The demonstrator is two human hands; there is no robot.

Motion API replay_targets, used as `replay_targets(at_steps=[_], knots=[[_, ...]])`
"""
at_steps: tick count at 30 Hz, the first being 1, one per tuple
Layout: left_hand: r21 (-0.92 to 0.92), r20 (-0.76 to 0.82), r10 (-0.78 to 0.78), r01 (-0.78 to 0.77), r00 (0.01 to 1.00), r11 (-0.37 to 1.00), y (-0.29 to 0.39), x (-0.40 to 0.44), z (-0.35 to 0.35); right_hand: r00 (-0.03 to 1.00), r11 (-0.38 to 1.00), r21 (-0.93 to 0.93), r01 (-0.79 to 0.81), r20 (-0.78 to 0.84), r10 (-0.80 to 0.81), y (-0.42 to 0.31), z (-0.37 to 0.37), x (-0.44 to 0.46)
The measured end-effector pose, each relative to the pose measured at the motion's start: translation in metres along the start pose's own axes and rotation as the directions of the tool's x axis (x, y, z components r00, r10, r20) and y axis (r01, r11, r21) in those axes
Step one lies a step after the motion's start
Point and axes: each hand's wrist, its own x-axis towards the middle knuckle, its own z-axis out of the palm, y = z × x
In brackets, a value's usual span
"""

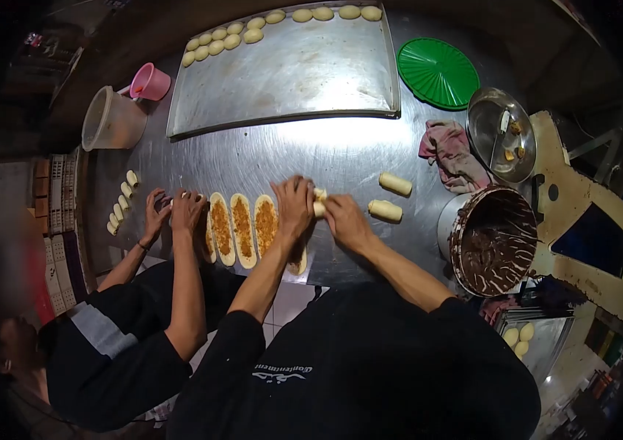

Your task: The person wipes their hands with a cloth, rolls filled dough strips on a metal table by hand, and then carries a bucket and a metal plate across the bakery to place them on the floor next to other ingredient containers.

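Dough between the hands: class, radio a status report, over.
Left hand, right hand touching dough piece; grip unclear. Dough piece partly hidden. Filled strip close beside left hand. Co-worker's hand further left, apart.

Flat dough ovals (245, 261) cream, filling (242, 227) orange-brown. 2 dough rolls (385, 211) pale yellow. Far lid (438, 73) bright green, radially ridged. Right cloth (454, 152) pink, grey-blotched. Right tub (449, 227) white, streaked dark brown. Near shirt (377, 352) black, lettering (286, 369) white.

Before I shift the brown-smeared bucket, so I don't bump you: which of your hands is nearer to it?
Right. The right hand is to the left of the bucket; the left hand is farther left, beyond the right hand.
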Motion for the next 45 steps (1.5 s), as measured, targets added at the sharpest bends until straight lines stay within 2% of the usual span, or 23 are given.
replay_targets(at_steps=[3,6,7,9,10,13,17,20,22,23,24,25,26,28,30,34,36,37,38,41,42,44,45], knots=[[0.061,-0.149,-0.001,0.010,0.989,0.998,-0.006,0.055,-0.006,0.990,0.988,-0.051,-0.143,-0.007,0.143,0.009,0.006,0.031],[0.033,-0.281,-0.047,0.059,0.959,0.998,-0.008,0.084,-0.041,0.998,0.998,0.019,-0.059,-0.022,0.059,-0.004,-0.004,0.038],[-0.055,-0.363,-0.070,0.054,0.929,0.997,-0.010,0.086,-0.052,0.999,0.999,0.017,-0.047,-0.023,0.048,-0.003,-0.003,0.038],[-0.158,-0.451,-0.139,0.075,0.881,0.985,-0.007,0.077,-0.067,0.993,0.999,-0.013,0.031,0.111,-0.029,-0.002,0.002,0.033],[-0.155,-0.455,-0.136,0.072,0.880,0.985,-0.004,0.062,-0.070,0.994,0.999,-0.013,0.034,0.108,-0.033,-0.001,0.004,0.035],[-0.292,-0.395,-0.349,0.244,0.850,0.925,0.001,0.015,-0.077,0.964,0.979,-0.165,-0.117,0.219,0.152,0.014,0.011,0.059],[-0.466,-0.249,-0.527,0.377,0.812,0.801,-0.005,-0.049,-0.078,0.978,0.995,-0.100,-0.019,0.206,0.040,0.006,0.021,0.050],[-0.567,-0.119,-0.545,0.393,0.830,0.724,-0.008,-0.075,-0.077,0.941,0.985,-0.170,0.018,0.335,0.040,-0.002,0.008,0.050],[-0.572,-0.102,-0.469,0.334,0.877,0.749,-0.011,-0.086,-0.073,0.762,0.972,-0.069,-0.226,0.608,0.221,-0.023,-0.020,0.052],[-0.590,0.016,-0.385,0.319,0.923,0.742,-0.001,-0.090,-0.077,0.867,0.997,0.023,-0.077,0.496,0.055,-0.019,-0.022,0.035],[-0.612,0.128,-0.286,0.303,0.950,0.730,0.009,-0.091,-0.080,0.869,0.997,0.013,-0.075,0.491,0.059,-0.016,-0.024,0.015],[-0.560,0.144,-0.172,0.223,0.975,0.798,0.011,-0.093,-0.072,0.899,0.999,0.004,0.033,0.436,-0.031,-0.013,-0.025,-0.010],[-0.570,0.285,-0.139,0.284,0.948,0.771,0.021,-0.096,-0.069,0.915,0.991,-0.012,0.137,0.385,-0.122,-0.006,-0.025,-0.031],[-0.451,0.312,0.074,0.079,0.947,0.889,0.029,-0.091,-0.047,0.871,0.996,-0.056,0.068,0.489,-0.032,0.005,-0.024,-0.056],[-0.379,0.244,0.264,-0.159,0.933,0.912,0.023,-0.077,-0.017,0.912,0.975,-0.087,0.205,0.379,-0.158,0.012,-0.025,-0.053],[-0.432,0.294,0.215,-0.071,0.931,0.899,0.019,-0.051,-0.006,0.899,0.987,-0.160,0.005,0.432,0.065,0.020,-0.023,-0.023],[-0.411,0.473,0.182,0.033,0.862,0.911,0.018,-0.050,-0.009,0.867,0.993,-0.084,-0.078,0.486,0.109,0.009,-0.024,-0.028],[-0.332,0.534,0.186,0.003,0.825,0.943,0.026,-0.055,-0.017,0.821,0.992,0.024,-0.126,0.564,0.091,0.004,-0.026,-0.033],[-0.332,0.541,0.213,-0.026,0.814,0.943,0.023,-0.063,-0.006,0.898,0.990,0.052,0.129,0.418,-0.139,0.011,-0.020,-0.048],[-0.454,0.452,0.246,-0.016,0.858,0.891,0.019,-0.077,-0.001,0.892,0.988,0.088,0.127,0.424,-0.153,0.013,-0.030,-0.059],[-0.452,0.455,0.249,-0.019,0.855,0.892,0.023,-0.078,-0.005,0.910,0.997,0.038,0.060,0.408,-0.070,0.007,-0.044,-0.058],[-0.361,0.167,0.113,-0.046,0.980,0.931,0.035,-0.087,-0.018,0.921,1.000,-0.001,-0.023,0.388,0.022,-0.001,-0.049,-0.062],[-0.416,0.351,-0.031,0.186,0.936,0.890,0.045,-0.091,-0.027,0.935,1.000,0.010,0.005,0.356,-0.008,-0.002,-0.046,-0.067]])
